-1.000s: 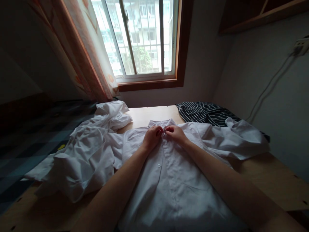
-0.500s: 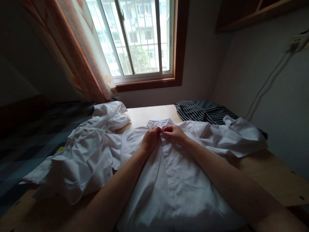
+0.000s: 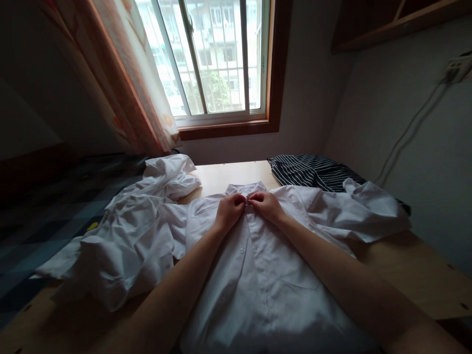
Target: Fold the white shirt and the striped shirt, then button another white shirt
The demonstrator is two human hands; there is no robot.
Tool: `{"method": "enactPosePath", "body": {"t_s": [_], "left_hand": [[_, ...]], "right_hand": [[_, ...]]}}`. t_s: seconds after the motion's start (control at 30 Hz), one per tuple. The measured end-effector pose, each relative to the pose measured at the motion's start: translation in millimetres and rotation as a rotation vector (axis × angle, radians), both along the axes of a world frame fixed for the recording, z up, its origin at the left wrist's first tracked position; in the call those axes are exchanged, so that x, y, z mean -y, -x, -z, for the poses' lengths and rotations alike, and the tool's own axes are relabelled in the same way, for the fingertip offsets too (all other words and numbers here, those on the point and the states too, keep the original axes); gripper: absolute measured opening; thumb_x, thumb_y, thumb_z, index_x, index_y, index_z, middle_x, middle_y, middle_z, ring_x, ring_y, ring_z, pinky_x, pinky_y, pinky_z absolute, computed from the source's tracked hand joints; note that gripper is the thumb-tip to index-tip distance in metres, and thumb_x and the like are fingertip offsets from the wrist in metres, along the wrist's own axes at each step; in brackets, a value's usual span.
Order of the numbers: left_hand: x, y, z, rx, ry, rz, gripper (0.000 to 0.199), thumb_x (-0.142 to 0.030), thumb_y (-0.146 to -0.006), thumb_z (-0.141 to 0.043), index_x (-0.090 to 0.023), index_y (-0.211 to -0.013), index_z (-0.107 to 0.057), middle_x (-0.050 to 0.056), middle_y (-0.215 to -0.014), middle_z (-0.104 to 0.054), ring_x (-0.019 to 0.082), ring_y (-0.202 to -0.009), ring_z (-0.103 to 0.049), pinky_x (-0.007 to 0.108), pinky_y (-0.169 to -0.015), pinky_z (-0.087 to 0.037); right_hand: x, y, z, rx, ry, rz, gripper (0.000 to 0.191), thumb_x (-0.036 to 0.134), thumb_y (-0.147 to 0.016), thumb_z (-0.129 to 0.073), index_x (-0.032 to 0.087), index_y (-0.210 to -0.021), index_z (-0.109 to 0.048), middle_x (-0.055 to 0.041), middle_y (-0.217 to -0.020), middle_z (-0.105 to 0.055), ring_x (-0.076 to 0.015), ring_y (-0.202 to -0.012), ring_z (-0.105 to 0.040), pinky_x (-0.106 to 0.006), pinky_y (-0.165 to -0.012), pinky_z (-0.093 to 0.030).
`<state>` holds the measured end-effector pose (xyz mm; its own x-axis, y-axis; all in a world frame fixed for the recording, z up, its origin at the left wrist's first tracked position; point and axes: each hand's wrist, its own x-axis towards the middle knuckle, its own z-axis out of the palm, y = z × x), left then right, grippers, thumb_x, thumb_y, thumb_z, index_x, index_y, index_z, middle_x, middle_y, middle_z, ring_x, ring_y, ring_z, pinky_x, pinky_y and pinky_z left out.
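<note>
White fabric button-up shirt (image 3: pixel 280 280) lies face up on the pale wooden worktop (image 3: pixel 236 170), right under the left hand (image 3: pixel 230 211) and right hand (image 3: pixel 268 205), each closed in a fingertip pinch on its front, just below the collar (image 3: pixel 246 188)!

Can't tell what the left hand (image 3: pixel 230 212) and right hand (image 3: pixel 268 205) are pinching on the white shirt (image 3: pixel 273 280) mid-frame, too tiny. Window (image 3: pixel 221 64) gets cropped up top.

On the wooden table (image 3: pixel 413 270), a white shirt (image 3: pixel 273 270) lies with its collar (image 3: pixel 245 188) toward the far edge; left hand (image 3: pixel 230 209) and right hand (image 3: pixel 267 205) pinch its placket. Striped cloth (image 3: pixel 313 171) lies by the far right corner.
</note>
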<state>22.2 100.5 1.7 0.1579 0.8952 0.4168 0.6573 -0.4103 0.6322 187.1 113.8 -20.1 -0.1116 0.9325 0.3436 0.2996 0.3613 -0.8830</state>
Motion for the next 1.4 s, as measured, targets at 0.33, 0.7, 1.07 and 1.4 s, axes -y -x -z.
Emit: {"method": "enactPosePath", "body": {"t_s": [0.33,0.7,1.07,1.4], "left_hand": [[0,-4,-6.1,0.062,0.129,0.023,0.020,-0.024,-0.083,-0.057,-0.016,-0.082,-0.075,0.003,-0.075,-0.074,0.017,-0.071,-0.067,0.024,-0.064,-0.048],[-11,1,4.4,0.141,0.162,0.065,0.020,-0.030,-0.083,-0.060,-0.016,-0.078,-0.073,0.003,-0.071,-0.073,0.015,-0.066,-0.064,0.023,-0.060,-0.046],[-12,-2,9.8,0.105,0.113,0.050,0.013,-0.022,-0.081,-0.062,-0.015,-0.085,-0.073,0.004,-0.078,-0.074,0.016,-0.072,-0.065,0.024,-0.066,-0.048],[-10,-3,7.8,0.380,0.311,0.180,0.037,-0.010,-0.076,-0.044,-0.015,-0.098,-0.074,0.003,-0.083,-0.075,0.013,-0.066,-0.066,0.021,-0.058,-0.052]], "right_hand": [[9,9,-1.2,0.108,-0.123,0.060,0.012,0.013,-0.076,-0.064,0.019,-0.079,-0.074,-0.0038,-0.084,-0.075,-0.0193,-0.082,-0.068,-0.031,-0.080,-0.052],[8,8,2.7,0.146,-0.132,0.113,0.010,0.011,-0.078,-0.062,0.018,-0.081,-0.068,-0.0033,-0.083,-0.071,-0.0183,-0.081,-0.064,-0.030,-0.079,-0.049],[5,3,5.8,0.264,-0.185,0.126,0.010,0.011,-0.079,-0.062,0.019,-0.085,-0.063,-0.0034,-0.084,-0.067,-0.0184,-0.082,-0.062,-0.031,-0.080,-0.047],[12,0,-1.3,0.355,-0.225,0.101,0.019,0.034,-0.078,-0.073,0.019,-0.078,-0.060,-0.0023,-0.079,-0.063,-0.0176,-0.077,-0.057,-0.029,-0.073,-0.044]]}}
